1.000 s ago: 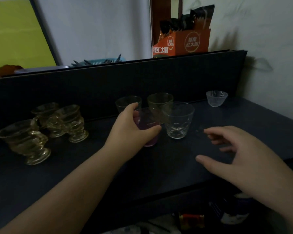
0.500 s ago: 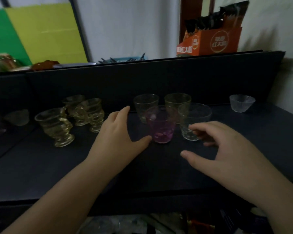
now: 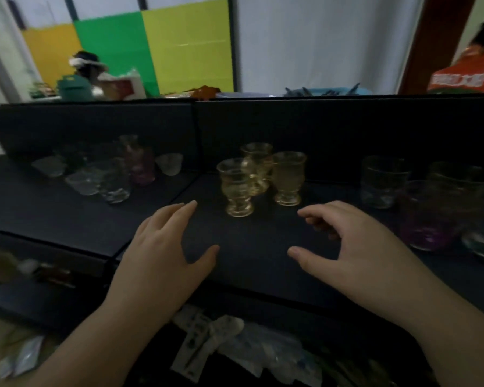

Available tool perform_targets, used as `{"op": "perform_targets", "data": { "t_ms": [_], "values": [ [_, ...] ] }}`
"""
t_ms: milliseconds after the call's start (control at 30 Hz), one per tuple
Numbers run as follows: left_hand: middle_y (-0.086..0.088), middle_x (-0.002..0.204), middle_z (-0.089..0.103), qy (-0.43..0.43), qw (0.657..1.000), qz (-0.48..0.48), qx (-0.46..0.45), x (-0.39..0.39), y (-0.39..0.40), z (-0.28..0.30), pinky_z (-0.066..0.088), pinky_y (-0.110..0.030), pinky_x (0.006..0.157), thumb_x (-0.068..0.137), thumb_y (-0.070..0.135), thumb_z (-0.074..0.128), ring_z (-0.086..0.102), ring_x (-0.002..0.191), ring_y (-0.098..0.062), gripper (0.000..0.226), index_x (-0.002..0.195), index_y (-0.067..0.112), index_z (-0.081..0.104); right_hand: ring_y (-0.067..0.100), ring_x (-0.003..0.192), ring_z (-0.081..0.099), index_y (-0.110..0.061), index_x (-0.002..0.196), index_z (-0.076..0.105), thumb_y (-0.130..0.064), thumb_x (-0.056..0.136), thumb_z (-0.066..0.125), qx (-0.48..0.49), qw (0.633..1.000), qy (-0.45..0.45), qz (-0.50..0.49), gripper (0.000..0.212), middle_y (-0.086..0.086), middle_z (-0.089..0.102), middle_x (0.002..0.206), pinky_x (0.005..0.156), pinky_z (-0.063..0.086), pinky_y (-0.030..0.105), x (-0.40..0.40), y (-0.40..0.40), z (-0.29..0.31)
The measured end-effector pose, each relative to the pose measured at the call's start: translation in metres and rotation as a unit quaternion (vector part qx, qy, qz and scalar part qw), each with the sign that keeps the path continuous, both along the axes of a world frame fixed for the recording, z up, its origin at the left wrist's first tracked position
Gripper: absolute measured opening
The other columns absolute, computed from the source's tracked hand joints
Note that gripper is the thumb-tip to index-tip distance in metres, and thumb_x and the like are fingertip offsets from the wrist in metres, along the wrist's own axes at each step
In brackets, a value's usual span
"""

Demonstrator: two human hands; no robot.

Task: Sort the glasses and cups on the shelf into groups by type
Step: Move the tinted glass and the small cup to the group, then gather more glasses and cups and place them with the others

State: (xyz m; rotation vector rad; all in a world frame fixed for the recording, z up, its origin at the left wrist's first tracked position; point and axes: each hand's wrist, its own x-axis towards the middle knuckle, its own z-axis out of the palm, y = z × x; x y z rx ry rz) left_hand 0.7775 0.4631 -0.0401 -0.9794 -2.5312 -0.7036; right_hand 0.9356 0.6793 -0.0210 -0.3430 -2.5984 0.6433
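Amber footed glass cups point(image 3: 260, 178), three, are standing clustered just beyond both hands, evidently grouped by type; left hand point(image 3: 165, 255) and right hand point(image 3: 344, 247) are hovering spread, gripping nothing.

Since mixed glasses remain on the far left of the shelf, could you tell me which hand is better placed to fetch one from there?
Left, probably. The left hand is open, empty and on the side of the mixed cluster, near the clear tumbler. The right hand, also empty, would have to cross in front of the amber footed cups.
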Motion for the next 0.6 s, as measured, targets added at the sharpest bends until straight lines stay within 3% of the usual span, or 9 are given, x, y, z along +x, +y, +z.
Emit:
{"op": "perform_targets", "data": {
  "t_ms": [233, 433, 600],
  "values": [
    [0.014, 0.148, 0.034, -0.028, 0.997, 0.076, 0.014, -0.067, -0.117, -0.008, 0.034, -0.034, 0.108, 0.077, 0.063, 0.061, 0.031, 0.135, -0.013, 0.085, 0.150, 0.035, 0.028, -0.015, 0.109, 0.046, -0.044, 0.135, 0.049, -0.062, 0.078, 0.064, 0.000, 0.998, -0.026, 0.052, 0.061, -0.031, 0.048, 0.114, 0.086, 0.041, 0.011, -0.097, -0.093, -0.004],
    [0.015, 0.147, 0.033, -0.025, 0.995, 0.079, 0.049, -0.121, -0.190, -0.008, 0.044, -0.039, 0.102, 0.075, 0.066, 0.058, 0.035, 0.133, -0.013, 0.085, 0.149, 0.036, 0.028, -0.011, 0.110, 0.047, -0.042, 0.134, 0.049, -0.062, 0.080, 0.063, -0.005, 0.997, -0.008, 0.082, 0.059, -0.030, 0.048, 0.115, 0.088, 0.042, 0.013, -0.169, -0.172, -0.006],
    [0.012, 0.145, 0.037, -0.011, 0.995, 0.080, 0.055, -0.166, -0.231, -0.011, 0.038, -0.036, 0.106, 0.077, 0.061, 0.061, 0.035, 0.134, -0.014, 0.083, 0.148, 0.031, 0.032, -0.012, 0.111, 0.047, -0.043, 0.135, 0.049, -0.062, 0.081, 0.062, -0.008, 0.995, -0.003, 0.096, 0.059, -0.030, 0.049, 0.117, 0.090, 0.043, 0.016, -0.226, -0.225, -0.007]
  ]
}}
